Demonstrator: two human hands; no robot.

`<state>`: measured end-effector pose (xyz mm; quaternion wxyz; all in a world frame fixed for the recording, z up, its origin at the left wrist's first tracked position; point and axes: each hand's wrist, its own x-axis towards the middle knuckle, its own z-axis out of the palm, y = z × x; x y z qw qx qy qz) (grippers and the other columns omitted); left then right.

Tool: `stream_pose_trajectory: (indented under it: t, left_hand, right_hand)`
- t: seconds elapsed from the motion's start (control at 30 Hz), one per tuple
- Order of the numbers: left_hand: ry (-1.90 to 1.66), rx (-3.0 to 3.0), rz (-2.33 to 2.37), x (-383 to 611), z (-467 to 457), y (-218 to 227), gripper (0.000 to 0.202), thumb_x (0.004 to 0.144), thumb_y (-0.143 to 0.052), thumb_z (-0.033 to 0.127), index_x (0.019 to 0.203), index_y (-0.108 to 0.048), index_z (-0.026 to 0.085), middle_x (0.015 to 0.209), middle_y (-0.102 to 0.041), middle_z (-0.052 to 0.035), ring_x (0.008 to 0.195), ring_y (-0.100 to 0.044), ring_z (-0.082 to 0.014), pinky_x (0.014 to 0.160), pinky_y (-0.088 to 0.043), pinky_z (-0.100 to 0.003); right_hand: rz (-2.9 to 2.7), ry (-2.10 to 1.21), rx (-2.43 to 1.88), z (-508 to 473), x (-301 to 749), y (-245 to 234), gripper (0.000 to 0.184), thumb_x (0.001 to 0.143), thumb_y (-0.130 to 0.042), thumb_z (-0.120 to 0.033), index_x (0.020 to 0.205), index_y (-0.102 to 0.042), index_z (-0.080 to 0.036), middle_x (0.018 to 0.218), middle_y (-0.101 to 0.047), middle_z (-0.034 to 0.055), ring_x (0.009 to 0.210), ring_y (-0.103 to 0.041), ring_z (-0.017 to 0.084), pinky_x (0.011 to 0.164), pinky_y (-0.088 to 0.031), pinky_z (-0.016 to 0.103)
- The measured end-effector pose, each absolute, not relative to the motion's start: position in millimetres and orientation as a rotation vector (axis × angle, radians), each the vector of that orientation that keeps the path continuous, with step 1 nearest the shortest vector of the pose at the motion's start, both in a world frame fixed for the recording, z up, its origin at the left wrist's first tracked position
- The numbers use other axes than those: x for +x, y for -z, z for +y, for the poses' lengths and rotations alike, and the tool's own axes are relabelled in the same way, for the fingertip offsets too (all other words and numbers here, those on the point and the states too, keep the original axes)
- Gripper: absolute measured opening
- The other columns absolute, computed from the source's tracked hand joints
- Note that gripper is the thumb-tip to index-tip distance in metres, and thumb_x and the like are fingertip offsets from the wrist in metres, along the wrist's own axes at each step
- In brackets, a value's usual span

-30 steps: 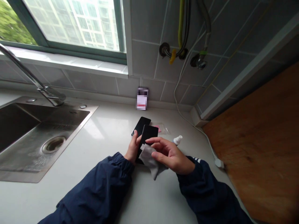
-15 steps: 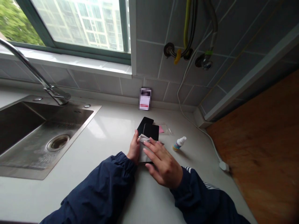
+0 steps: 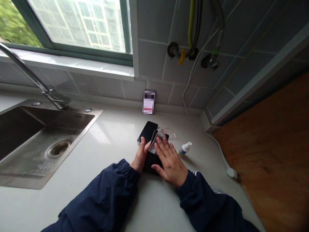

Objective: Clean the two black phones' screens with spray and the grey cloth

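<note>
My left hand is wrapped round the left edge of a black phone, thumb along its side. A thin grey cloth lies over the upper part of the screen. My right hand presses the cloth down with its fingers stretched flat and its thumb apart. Part of the screen is hidden beneath cloth and fingers. Just behind, a second phone with a dark screen and a silver edge lies on the counter. Right of my right hand stands a small spray bottle with a white cap.
The white counter meets a steel sink with a faucet on the left. A clear plastic case lies behind the cloth. Another phone, its screen blurred, leans on the wall. A white cable runs down to a plug.
My right hand has slid the cloth forward, up the phone, uncovering the lower black screen. The held phone sits slightly nearer me, and more of the second phone shows.
</note>
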<state>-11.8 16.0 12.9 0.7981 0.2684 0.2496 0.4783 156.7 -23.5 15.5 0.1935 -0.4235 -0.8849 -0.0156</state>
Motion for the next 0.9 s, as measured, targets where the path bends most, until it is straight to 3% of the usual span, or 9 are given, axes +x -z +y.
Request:
stream_pose_trajectory:
  t: [0.1,0.2,0.27,0.47,0.63,0.9]
  left_hand:
    - [-0.999,0.542,0.606,-14,17,-14,0.082,0.098,-0.039,0.076,0.134,-0.071,0.009,0.125,-0.076,-0.0186,0.129,-0.066,-0.0342,0.118,-0.043,-0.044]
    - [-0.960,0.418,0.653,-16,17,-19,0.095,0.096,-0.031,0.081,0.129,-0.071,0.002,0.112,-0.078,-0.0246,0.114,-0.073,-0.0373,0.107,-0.053,-0.049]
    - [-0.988,0.395,0.659,-16,18,-20,0.095,0.095,-0.035,0.082,0.129,-0.070,0.001,0.108,-0.079,-0.0249,0.109,-0.075,-0.0375,0.104,-0.055,-0.049]
    - [-1.039,0.566,0.576,-13,16,-15,0.080,0.095,-0.049,0.076,0.135,-0.071,0.011,0.128,-0.075,-0.0163,0.138,-0.059,-0.0342,0.123,-0.038,-0.042]
    - [-1.000,0.656,0.506,-11,13,-15,0.072,0.094,-0.053,0.074,0.136,-0.072,0.017,0.136,-0.072,-0.0124,0.152,-0.044,-0.0317,0.128,-0.028,-0.042]
    - [-0.874,0.639,0.424,-14,13,-17,0.081,0.087,-0.057,0.080,0.137,-0.070,0.017,0.129,-0.074,-0.0168,0.141,-0.055,-0.0387,0.117,-0.043,-0.048]
  right_hand:
    - [-2.534,0.045,-1.118,-34,149,-14,0.084,0.105,-0.051,-0.056,0.167,-0.022,-0.005,0.173,-0.018,0.0180,0.163,-0.004,0.039,0.127,-0.027,0.067]
    - [-2.655,-0.039,-0.925,-44,144,-14,0.085,0.104,-0.049,-0.062,0.166,-0.027,-0.007,0.173,-0.023,0.0158,0.163,-0.013,0.036,0.130,-0.020,0.064]
    - [-2.660,-0.071,-0.894,-45,144,-14,0.082,0.105,-0.047,-0.060,0.166,-0.027,-0.009,0.171,-0.027,0.0160,0.162,-0.019,0.035,0.131,-0.019,0.063]
    - [-2.493,0.007,-1.097,-31,155,-9,0.081,0.108,-0.045,-0.052,0.169,-0.011,-0.012,0.173,-0.022,0.0181,0.162,-0.018,0.036,0.125,-0.032,0.064]
    - [-2.361,0.066,-1.193,-30,159,-8,0.084,0.108,-0.046,-0.051,0.170,-0.002,-0.016,0.175,-0.017,0.0174,0.163,-0.014,0.036,0.125,-0.032,0.064]
    - [-2.248,0.122,-1.243,-28,154,-15,0.081,0.109,-0.043,-0.047,0.170,0.001,-0.018,0.176,-0.013,0.0148,0.164,-0.011,0.036,0.127,-0.026,0.064]
